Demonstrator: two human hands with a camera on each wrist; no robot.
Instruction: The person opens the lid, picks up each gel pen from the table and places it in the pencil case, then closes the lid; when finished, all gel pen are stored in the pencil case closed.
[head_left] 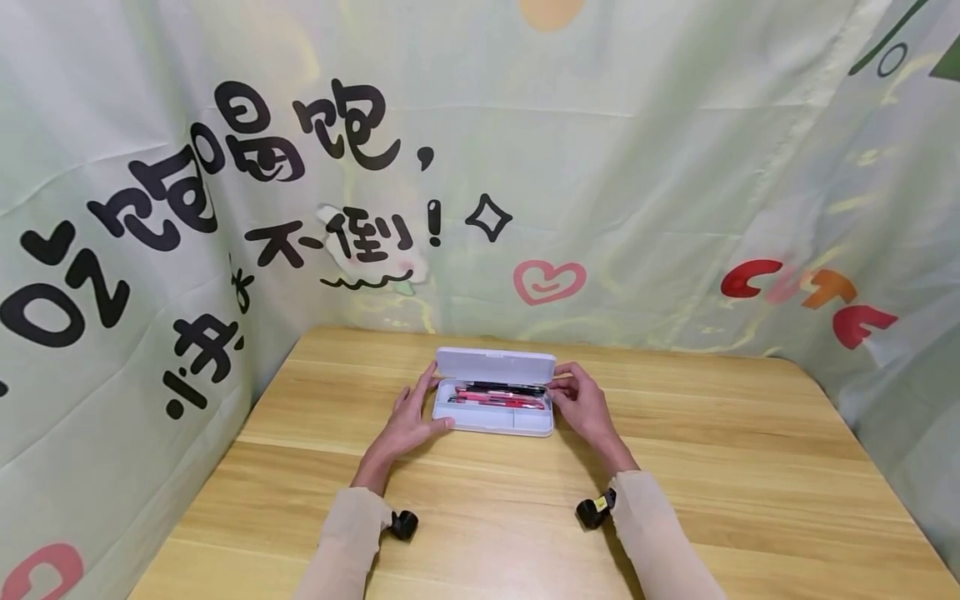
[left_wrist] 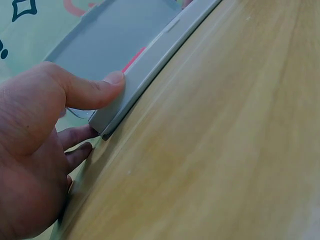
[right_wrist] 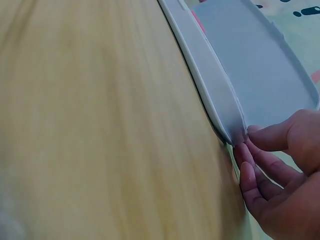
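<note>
A white pencil case [head_left: 495, 423] lies on the table with its lid [head_left: 495, 365] raised at the back. Inside it are several pens [head_left: 498, 398], dark ones behind and red or pink ones in front. My left hand [head_left: 405, 429] holds the case's left end, thumb on the near corner and fingers along the side; the left wrist view shows this thumb [left_wrist: 100, 90] against the front wall. At the right end, my right hand [head_left: 585, 408] has its thumb and curled fingers [right_wrist: 250, 185] at the edge of the case. The lid hides part of the background behind it.
The wooden table [head_left: 750, 467] extends on all sides of the case. A printed cloth [head_left: 637, 183] hangs along the back and sides. Small black cameras [head_left: 405, 525] sit at both wrists, beside the light sleeves [head_left: 348, 525].
</note>
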